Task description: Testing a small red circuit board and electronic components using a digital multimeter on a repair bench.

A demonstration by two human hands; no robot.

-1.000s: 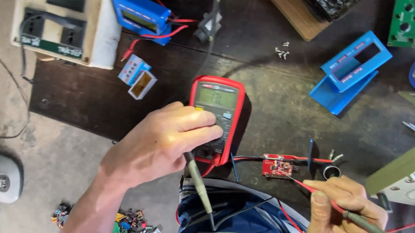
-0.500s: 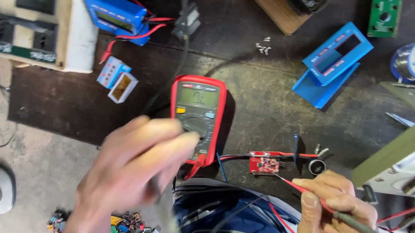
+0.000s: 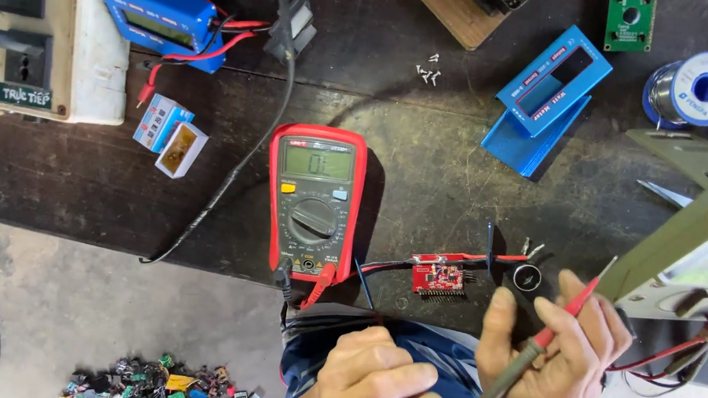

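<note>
Hands [image 3: 557, 345] on probe [image 3: 527, 356] near multimeter [image 3: 314, 203]

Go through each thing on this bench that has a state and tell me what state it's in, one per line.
Red-cased multimeter: switched on, display lit, two leads plugged in at the bottom.
Red-tipped test probe: gripped in the right hand.
Left hand: closed near the lap; what it holds is hidden.
Small red circuit board: lying flat, wires attached.
Blue rectangular plastic case: opened, window empty.
Solder spool: still wound with wire.
</note>
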